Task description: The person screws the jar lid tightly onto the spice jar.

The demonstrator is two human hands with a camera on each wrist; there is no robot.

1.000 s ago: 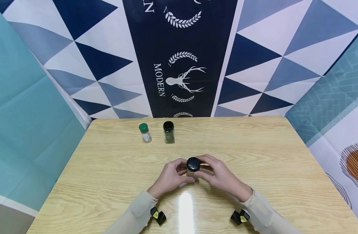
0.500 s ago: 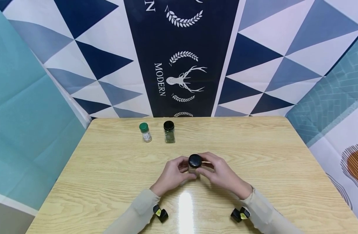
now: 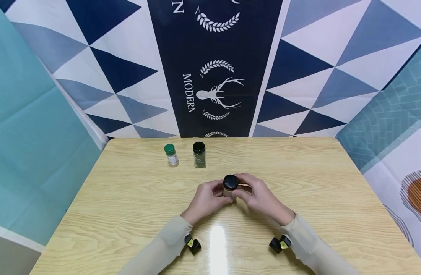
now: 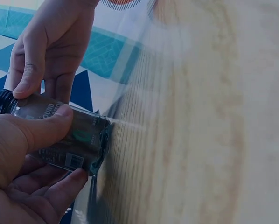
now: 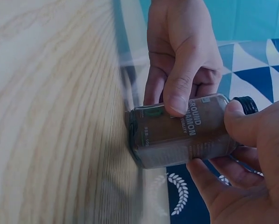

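Between both hands, in the middle of the table, stands a square glass jar of ground cinnamon [image 5: 177, 133] with a black lid [image 3: 230, 181]. My left hand [image 3: 207, 196] grips it from the left, thumb across the label and fingers behind, low on the glass in the left wrist view. From the right, my right hand [image 3: 256, 193] holds the upper part, its thumb just below the lid in the right wrist view. The jar's base [image 4: 103, 144] is at the tabletop; whether it touches or hangs slightly above, I cannot tell.
Farther back on the wooden table [image 3: 127, 206] stand a small spice bottle with a green cap [image 3: 171, 156] and a black-lidded jar of green contents [image 3: 199, 155]. A patterned cloth [image 3: 213, 68] hangs behind the table's back edge.
Both hands and the cinnamon jar between them have moved away from me, toward the back of the table, and slightly right. The two jars behind have not moved.
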